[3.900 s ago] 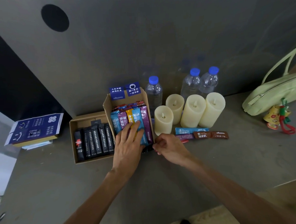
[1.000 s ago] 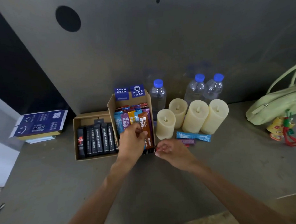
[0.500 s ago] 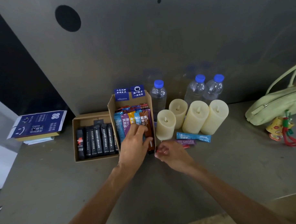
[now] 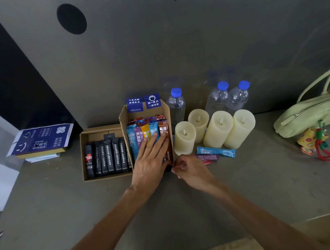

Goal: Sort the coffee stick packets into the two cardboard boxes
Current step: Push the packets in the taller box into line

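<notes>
Left hand has flattened onto packets on grey table; right hand's hold unclear.

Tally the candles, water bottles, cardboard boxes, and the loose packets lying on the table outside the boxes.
Candles: 4
Water bottles: 3
Cardboard boxes: 2
Loose packets in view: 3
Total: 12

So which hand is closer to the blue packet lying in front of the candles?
Right. The right hand sits just left of the blue packet; the left hand lies farther left, flat on the boxed packets.
</notes>
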Motion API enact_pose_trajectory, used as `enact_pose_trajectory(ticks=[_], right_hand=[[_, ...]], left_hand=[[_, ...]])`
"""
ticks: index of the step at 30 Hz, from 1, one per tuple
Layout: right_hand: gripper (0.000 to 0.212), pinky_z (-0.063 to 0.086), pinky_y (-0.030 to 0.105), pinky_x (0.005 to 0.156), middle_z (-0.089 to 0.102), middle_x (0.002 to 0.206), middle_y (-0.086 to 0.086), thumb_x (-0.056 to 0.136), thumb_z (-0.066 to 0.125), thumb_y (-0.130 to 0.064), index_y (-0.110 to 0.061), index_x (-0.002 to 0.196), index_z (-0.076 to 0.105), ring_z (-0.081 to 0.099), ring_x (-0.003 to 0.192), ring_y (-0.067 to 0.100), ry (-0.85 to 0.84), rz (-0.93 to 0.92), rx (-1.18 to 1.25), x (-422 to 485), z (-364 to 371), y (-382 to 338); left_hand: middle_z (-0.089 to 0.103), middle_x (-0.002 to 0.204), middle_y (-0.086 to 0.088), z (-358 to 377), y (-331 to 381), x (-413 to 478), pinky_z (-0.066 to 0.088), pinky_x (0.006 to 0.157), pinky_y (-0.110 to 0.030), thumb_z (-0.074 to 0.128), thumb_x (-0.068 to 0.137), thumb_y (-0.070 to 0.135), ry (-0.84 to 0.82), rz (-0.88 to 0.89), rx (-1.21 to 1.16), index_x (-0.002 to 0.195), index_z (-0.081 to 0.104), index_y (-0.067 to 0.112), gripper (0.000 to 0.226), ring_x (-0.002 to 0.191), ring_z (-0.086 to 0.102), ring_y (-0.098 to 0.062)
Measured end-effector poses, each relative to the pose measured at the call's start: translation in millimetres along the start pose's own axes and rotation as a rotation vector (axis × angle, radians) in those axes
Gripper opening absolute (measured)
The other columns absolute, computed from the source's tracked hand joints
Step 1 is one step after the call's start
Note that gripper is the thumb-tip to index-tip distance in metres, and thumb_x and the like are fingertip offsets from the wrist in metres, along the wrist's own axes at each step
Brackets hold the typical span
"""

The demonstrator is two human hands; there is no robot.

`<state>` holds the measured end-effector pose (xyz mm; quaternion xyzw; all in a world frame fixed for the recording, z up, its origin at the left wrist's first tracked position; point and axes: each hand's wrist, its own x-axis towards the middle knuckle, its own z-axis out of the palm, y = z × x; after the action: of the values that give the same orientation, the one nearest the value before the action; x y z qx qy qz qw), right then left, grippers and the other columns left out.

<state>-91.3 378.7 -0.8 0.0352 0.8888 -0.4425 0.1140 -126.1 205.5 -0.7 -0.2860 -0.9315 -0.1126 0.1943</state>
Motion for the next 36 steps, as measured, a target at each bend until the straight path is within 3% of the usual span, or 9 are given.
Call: enact_pose_trajectory(ticks=[13, 19, 28, 32, 36], right_hand=[[0.012, 0.048, 0.019, 0.069, 0.068, 0.079, -0.009, 0.088, 0.072, -0.03, -0.028, 0.084, 0.061, 0.067, 0.077, 0.004, 0.014, 0.008, 0.009, 0.7, 0.8, 0.0], [0.01, 0.052, 0.021, 0.073, 0.072, 0.089, -0.007, 0.088, 0.072, -0.031, -0.026, 0.09, 0.064, 0.068, 0.079, 0.004, -0.006, 0.004, 0.036, -0.6, 0.1, 1.5], [0.011, 0.057, 0.028, 0.076, 0.072, 0.091, -0.007, 0.089, 0.072, -0.035, -0.027, 0.095, 0.068, 0.068, 0.078, 0.003, 0.006, 0.023, 0.021, -9.9, -11.4, 20.6], [0.005, 0.058, 0.029, 0.073, 0.072, 0.086, -0.006, 0.09, 0.071, -0.026, -0.022, 0.093, 0.07, 0.069, 0.067, 0.007, 0.08, 0.057, -0.021, -21.2, -36.7, 36.5], [0.011, 0.055, 0.036, 0.082, 0.075, 0.096, 0.001, 0.091, 0.063, -0.021, -0.021, 0.092, 0.074, 0.07, 0.089, 0.023, 0.426, 0.227, -0.174, -24.4, -71.4, 75.1]], left_hand=[[0.043, 0.151, -0.007, 0.5, -0.7, 3.6, 0.025, 0.119, -0.045, 0.08, 0.077, 0.022, -0.013, -0.005, -0.042, 0.142, 0.047, 0.01, 0.074, 0.147, 0.026, -0.025], [0.046, 0.148, -0.007, -5.6, -0.7, 2.1, 0.027, 0.118, -0.046, 0.081, 0.076, 0.025, 0.004, 0.008, -0.031, 0.139, 0.052, 0.01, 0.071, 0.144, 0.032, -0.025], [0.048, 0.147, -0.006, -8.2, 0.9, -2.0, 0.019, 0.12, -0.042, 0.082, 0.075, 0.028, 0.024, 0.026, -0.057, 0.135, 0.055, 0.012, 0.068, 0.143, 0.033, -0.024], [0.05, 0.144, -0.008, -17.2, 16.6, -8.4, 0.038, 0.111, -0.044, 0.072, 0.084, 0.014, 0.097, 0.009, -0.143, 0.134, 0.056, 0.009, 0.053, 0.135, 0.042, -0.025], [0.059, 0.129, -0.007, -14.2, 60.3, -6.4, 0.047, 0.101, -0.037, 0.062, 0.087, 0.004, 0.064, 0.133, -0.3, 0.127, 0.06, 0.008, 0.04, 0.116, 0.055, -0.022]])
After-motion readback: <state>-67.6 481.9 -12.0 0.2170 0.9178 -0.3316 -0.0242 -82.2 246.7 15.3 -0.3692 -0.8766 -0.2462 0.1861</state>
